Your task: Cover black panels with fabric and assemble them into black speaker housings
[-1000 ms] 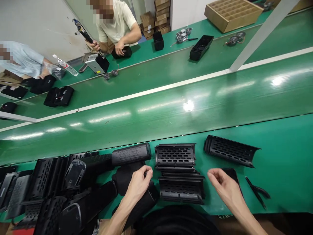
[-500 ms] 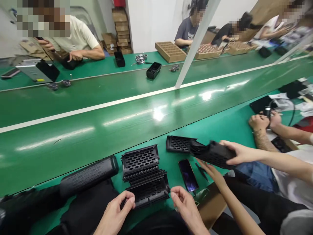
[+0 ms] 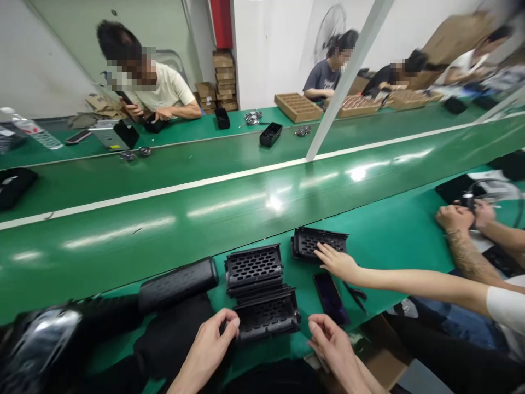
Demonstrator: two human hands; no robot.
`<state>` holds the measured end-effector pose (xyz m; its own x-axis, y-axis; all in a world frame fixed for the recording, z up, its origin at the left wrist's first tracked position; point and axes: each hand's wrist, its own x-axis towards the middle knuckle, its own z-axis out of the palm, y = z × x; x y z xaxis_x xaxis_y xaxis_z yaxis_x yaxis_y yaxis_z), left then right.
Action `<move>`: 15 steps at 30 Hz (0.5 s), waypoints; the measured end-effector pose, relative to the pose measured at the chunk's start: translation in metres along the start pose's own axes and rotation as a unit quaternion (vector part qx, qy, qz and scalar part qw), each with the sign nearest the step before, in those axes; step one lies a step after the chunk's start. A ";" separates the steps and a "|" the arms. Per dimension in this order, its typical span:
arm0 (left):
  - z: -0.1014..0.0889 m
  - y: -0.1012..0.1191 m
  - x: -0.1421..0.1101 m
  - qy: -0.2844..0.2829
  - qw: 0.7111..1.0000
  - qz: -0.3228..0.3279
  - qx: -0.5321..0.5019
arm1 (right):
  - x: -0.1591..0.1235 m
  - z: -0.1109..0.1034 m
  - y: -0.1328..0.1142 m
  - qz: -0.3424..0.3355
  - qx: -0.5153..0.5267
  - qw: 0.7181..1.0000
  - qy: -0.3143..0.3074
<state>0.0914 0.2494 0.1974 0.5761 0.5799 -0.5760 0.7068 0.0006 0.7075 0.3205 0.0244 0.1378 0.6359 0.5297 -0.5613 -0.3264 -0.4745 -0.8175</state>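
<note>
My left hand (image 3: pixel 211 342) is closed, thumb against fingertips, at the left end of a black perforated shell (image 3: pixel 268 320). Whether it grips the shell's edge or something small, I cannot make out. Just off the right end of that shell, my right hand (image 3: pixel 334 342) is closed in a pinch, and its fingertips hide whatever may be in them. Behind the near shell lies another black slotted shell (image 3: pixel 254 268), with thin edges of stacked shells between the two. A co-worker's hand (image 3: pixel 338 264) rests flat on a further stack of slotted shells (image 3: pixel 318 241).
A phone (image 3: pixel 331 298) and black pliers-like tool (image 3: pixel 356 295) lie right of the shells. A long black rounded casing (image 3: pixel 178 284) and dark cloth (image 3: pixel 172 334) lie left. The green conveyor (image 3: pixel 229 208) runs behind. Another person's hands (image 3: pixel 463 213) work at far right.
The co-worker has put the dark slotted shells down on the further stack and now has one hand flat on it. My view has shifted leftward and up; my hands keep their pinches.
</note>
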 end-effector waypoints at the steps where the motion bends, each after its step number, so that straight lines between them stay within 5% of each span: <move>1: -0.003 -0.006 -0.003 0.013 1.000 -0.010 0.007 | -0.001 0.006 0.001 0.003 0.012 1.000 -0.008; 8: -0.005 -0.032 -0.010 0.047 0.996 -0.068 0.019 | -0.001 0.015 -0.014 -0.025 -0.061 0.998 -0.001; 15: 0.007 -0.026 0.001 0.053 0.993 -0.091 0.056 | 0.046 -0.002 -0.019 -0.080 -0.207 0.975 0.009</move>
<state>0.0766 0.2441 0.1754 0.3915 0.6613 -0.6399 0.8399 0.0272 0.5420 0.3573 0.0569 0.1277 0.6696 0.6090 -0.4253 0.0857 -0.6321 -0.7702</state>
